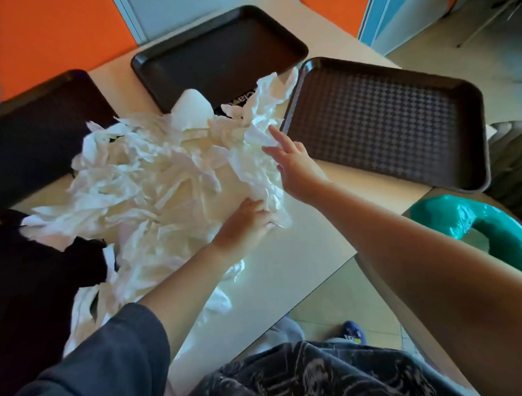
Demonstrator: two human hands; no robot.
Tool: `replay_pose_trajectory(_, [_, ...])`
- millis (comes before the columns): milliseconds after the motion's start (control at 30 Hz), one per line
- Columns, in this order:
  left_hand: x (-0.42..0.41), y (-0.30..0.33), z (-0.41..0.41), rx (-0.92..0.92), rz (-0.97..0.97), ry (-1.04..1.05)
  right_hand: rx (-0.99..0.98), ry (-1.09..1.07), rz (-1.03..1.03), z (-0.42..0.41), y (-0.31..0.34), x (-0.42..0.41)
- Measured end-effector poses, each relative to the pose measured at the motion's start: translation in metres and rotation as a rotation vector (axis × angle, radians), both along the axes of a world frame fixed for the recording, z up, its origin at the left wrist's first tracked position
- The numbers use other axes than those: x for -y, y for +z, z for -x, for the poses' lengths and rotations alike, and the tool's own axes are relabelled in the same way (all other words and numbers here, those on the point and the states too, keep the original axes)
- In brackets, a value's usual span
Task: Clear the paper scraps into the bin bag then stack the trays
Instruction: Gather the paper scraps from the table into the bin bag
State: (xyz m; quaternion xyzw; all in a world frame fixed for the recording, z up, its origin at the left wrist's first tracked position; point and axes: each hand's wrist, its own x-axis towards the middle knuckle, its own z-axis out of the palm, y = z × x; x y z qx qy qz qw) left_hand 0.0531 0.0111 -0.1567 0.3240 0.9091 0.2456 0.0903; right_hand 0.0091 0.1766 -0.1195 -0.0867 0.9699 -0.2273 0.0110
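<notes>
Head view: from the left, a dark tray (30, 137) lay at ten o'clock on the surface (285, 256), its near corner under the paper scraps (152, 184), a white heap spread across the middle and running from eight o'clock up to one o'clock. A second tray (219, 54) sat at twelve o'clock behind the heap. The left hand (246, 225) gripped the heap's near right edge, fingers curled into the paper. The right hand (297, 164), just beyond it, pressed on the heap's right flank with fingers spread and mostly straight, touching the paper beside the rim of a third, patterned tray (399, 125) at two o'clock. The teal bin bag (473, 220) hung off the surface's edge at four o'clock, so the scraps lay to the left of both hands and the bag to their right; the right hand appeared nearer it.
</notes>
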Motion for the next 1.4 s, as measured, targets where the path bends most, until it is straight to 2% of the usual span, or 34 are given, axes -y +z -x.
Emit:
replay_pose_trajectory(100, [0.007,0.002,0.002,0.056,-0.066,-0.035,0.088,0.003,-0.065,0.014,0.000,0.013])
replay_pose_trajectory(233, [0.011,0.002,0.006,0.176,-0.158,0.037,0.269,-0.061,-0.147,0.029,0.002,0.027])
replay_pose_trajectory(333, [0.010,0.006,0.009,0.247,-0.163,0.065,0.243,-0.026,-0.170,0.031,0.002,0.029])
replay_pose_trajectory(500, [0.008,0.000,0.012,0.107,-0.084,-0.047,-0.018,0.072,-0.229,0.029,0.008,0.025])
replay_pose_trajectory(667, [0.005,0.000,0.010,-0.030,-0.070,-0.017,0.103,0.171,-0.352,0.043,0.013,0.027])
replay_pose_trajectory(800, [0.004,0.004,0.015,0.027,-0.005,-0.035,0.275,0.174,-0.457,0.049,0.001,0.028])
replay_pose_trajectory(900, [0.003,0.001,0.018,0.091,0.018,-0.056,0.269,0.123,-0.288,0.045,-0.009,0.023])
replay_pose_trajectory(1067, [-0.001,-0.002,0.015,0.050,-0.036,-0.064,0.030,-0.093,0.045,0.040,-0.002,0.005])
replay_pose_trajectory(1200, [-0.015,0.002,0.014,0.092,-0.101,-0.012,-0.098,-0.244,0.249,0.028,0.018,-0.015])
replay_pose_trajectory(1300, [-0.035,0.010,0.013,0.110,-0.190,0.027,-0.178,-0.365,0.315,0.020,0.027,-0.034])
replay_pose_trajectory(1400, [-0.059,0.016,0.013,0.074,-0.205,-0.042,-0.166,-0.497,0.347,0.008,0.030,-0.063])
